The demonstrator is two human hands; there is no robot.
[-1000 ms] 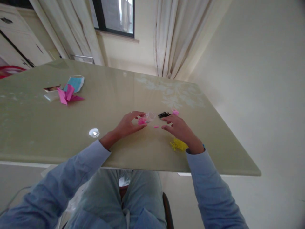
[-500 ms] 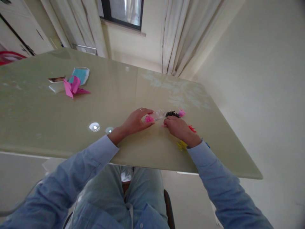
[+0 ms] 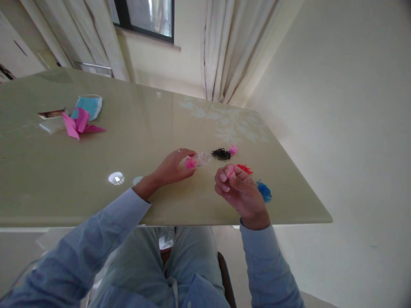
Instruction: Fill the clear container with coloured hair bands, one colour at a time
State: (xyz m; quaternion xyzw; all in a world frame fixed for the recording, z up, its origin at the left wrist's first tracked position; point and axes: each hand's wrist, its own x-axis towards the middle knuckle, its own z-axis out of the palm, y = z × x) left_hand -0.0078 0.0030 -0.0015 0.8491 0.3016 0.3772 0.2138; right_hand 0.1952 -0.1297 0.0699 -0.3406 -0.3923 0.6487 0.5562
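My left hand (image 3: 171, 167) is closed around a clear plastic container (image 3: 203, 158) lying on its side, its open-looking end facing right. Pink rubber bands (image 3: 190, 163) show inside, near my fingers. Raised a little over the table, my right hand (image 3: 242, 190) is turned palm up and pinches a single pink rubber band (image 3: 230, 171). Just beyond it lie a pile of black rubber bands (image 3: 221, 154) and a small pink bunch (image 3: 233, 149). Red rubber bands (image 3: 245, 169) lie partly behind the right hand, with blue ones (image 3: 264, 191) to its right.
On the left of the glossy table (image 3: 154, 124) lie a pink folded paper shape (image 3: 80, 122), a blue face mask (image 3: 90, 107), a small picture card (image 3: 52, 114) and a clear packet (image 3: 52, 125). The table's right edge runs near a wall (image 3: 346, 111).
My right hand has lifted off the table and turned palm up, with the pink rubber band in its fingertips. The left hand keeps hold of the container. My view has shifted right.
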